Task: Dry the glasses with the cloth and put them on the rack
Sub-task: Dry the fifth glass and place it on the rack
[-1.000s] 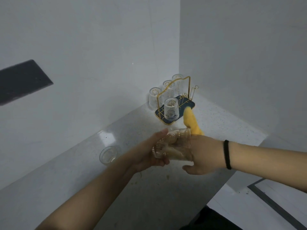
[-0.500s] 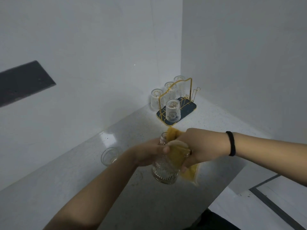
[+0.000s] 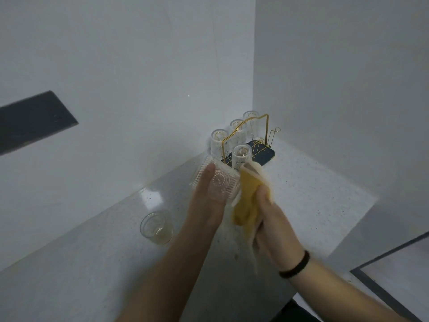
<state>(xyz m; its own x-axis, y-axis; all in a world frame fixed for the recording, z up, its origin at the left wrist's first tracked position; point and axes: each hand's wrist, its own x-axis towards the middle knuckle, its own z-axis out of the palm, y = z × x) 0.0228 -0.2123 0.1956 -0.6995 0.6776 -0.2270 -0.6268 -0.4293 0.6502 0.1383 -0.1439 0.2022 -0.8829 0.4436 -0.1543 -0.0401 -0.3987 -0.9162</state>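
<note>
From my feed I see two bare forearms coming in from the bottom edge, with no sleeves on either one as far as the frame reaches. The left hand (image 3: pixel 209 201) carries no ring, watch or band that I can make out. The right hand (image 3: pixel 271 226) is likewise bare, but just behind it the wrist wears a thin black band (image 3: pixel 296 266), plain and rounded like an elastic hair tie, sitting snug around the wrist. At the very bottom, between the forearms, I catch a patch of dark clothing (image 3: pixel 294 311), too little of it showing for me to tell the garment.
</note>
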